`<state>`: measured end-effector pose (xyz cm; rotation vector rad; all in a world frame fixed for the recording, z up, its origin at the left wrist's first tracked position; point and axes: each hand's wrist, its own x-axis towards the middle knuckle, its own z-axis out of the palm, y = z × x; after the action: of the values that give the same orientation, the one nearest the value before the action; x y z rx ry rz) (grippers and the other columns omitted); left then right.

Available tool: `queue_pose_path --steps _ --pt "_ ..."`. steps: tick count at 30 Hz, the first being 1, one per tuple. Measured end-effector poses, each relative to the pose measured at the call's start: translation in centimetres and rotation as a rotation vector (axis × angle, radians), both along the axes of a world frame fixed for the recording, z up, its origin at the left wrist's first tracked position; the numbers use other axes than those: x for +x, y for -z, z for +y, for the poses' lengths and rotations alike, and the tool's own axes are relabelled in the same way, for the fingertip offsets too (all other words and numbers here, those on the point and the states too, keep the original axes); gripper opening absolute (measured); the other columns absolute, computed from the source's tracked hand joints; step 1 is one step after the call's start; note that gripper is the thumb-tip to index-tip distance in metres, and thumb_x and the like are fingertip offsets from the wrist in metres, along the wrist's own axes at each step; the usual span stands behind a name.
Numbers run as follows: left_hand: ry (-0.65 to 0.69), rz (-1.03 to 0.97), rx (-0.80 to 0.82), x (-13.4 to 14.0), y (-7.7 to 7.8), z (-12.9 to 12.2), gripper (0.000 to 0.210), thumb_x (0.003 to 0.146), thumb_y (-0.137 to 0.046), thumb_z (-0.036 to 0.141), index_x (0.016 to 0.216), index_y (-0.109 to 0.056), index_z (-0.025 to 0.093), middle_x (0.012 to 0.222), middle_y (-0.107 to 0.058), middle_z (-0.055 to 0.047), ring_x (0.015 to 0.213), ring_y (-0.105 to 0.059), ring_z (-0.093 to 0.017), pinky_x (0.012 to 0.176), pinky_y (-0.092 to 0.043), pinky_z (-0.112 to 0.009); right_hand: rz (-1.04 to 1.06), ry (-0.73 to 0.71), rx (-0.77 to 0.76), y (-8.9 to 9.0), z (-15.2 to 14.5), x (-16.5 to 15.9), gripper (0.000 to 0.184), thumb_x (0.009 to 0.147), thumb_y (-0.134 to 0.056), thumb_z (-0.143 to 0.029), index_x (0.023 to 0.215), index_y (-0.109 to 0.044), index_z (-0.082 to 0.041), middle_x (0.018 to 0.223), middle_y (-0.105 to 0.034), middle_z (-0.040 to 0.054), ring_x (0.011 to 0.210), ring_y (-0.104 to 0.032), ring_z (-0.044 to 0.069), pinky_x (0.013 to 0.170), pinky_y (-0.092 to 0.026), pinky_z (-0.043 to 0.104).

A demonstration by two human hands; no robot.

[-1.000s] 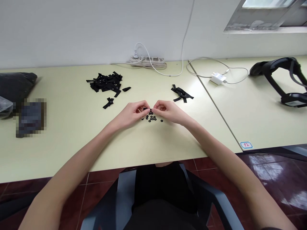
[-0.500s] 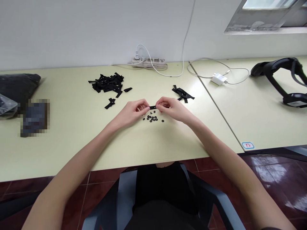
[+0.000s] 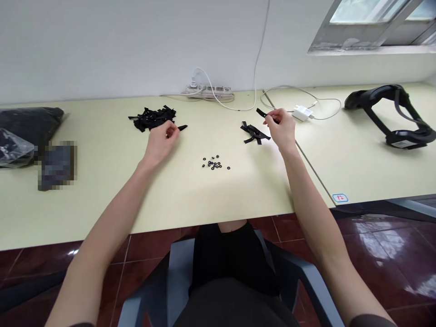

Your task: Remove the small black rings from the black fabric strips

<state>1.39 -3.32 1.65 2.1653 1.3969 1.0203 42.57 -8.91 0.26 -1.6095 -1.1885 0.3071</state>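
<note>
My right hand point(image 3: 282, 129) is raised above the table at the right, its fingers pinched on one end of a short black strap point(image 3: 261, 112). Below and left of it lies a small pile of similar black straps point(image 3: 254, 132). My left hand point(image 3: 162, 140) is at the near edge of a larger heap of black straps point(image 3: 153, 118), fingers curled together. Something dark shows between them, too hidden to make out. Beside its fingertips lies a single black strap point(image 3: 183, 127). Several small black rings point(image 3: 215, 164) lie scattered between my hands.
A power strip point(image 3: 209, 91) with a white cable sits against the wall. To the right are a white charger point(image 3: 302, 112) and a black headset point(image 3: 391, 109). A black bag point(image 3: 30, 127) and a blurred dark object point(image 3: 57, 165) lie at the left.
My hands have moved apart from above the rings. The right one carried the black strap right, past the small pile; the left one moved to the large heap. The view shifted slightly.
</note>
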Motion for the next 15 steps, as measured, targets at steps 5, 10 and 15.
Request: queue_pose_path --steps 5,10,15 --pt "-0.104 0.112 0.058 -3.1 1.3 2.5 0.011 0.096 -0.068 0.024 0.107 -0.071 0.022 0.125 -0.075 -0.012 0.113 -0.066 -0.03 0.103 -0.054 -0.044 -0.164 0.016 -0.106 1.3 0.4 0.4 0.01 0.096 -0.063 -0.02 0.102 -0.069 -0.025 0.114 -0.077 0.0104 0.118 -0.069 0.031 0.111 -0.053 0.053" --pt "0.04 0.278 0.073 -3.1 2.0 2.7 0.04 0.104 -0.063 0.033 0.14 -0.077 0.025 0.157 -0.071 -0.009 0.143 -0.056 -0.037 0.128 -0.039 -0.056 -0.189 -0.049 -0.01 1.8 0.7 -1.1 0.016 0.097 -0.06 -0.025 0.106 -0.072 -0.026 0.124 -0.077 0.0116 0.125 -0.064 0.033 0.115 -0.05 0.056" --pt "0.103 0.362 0.069 -2.4 2.0 2.1 0.041 0.108 -0.055 0.037 0.138 -0.082 0.027 0.16 -0.072 -0.006 0.152 -0.051 -0.04 0.128 -0.034 -0.064 -0.18 -0.119 -0.003 1.7 0.5 -2.4 0.018 0.098 -0.058 -0.024 0.106 -0.074 -0.026 0.123 -0.078 0.0122 0.125 -0.063 0.034 0.112 -0.051 0.054"
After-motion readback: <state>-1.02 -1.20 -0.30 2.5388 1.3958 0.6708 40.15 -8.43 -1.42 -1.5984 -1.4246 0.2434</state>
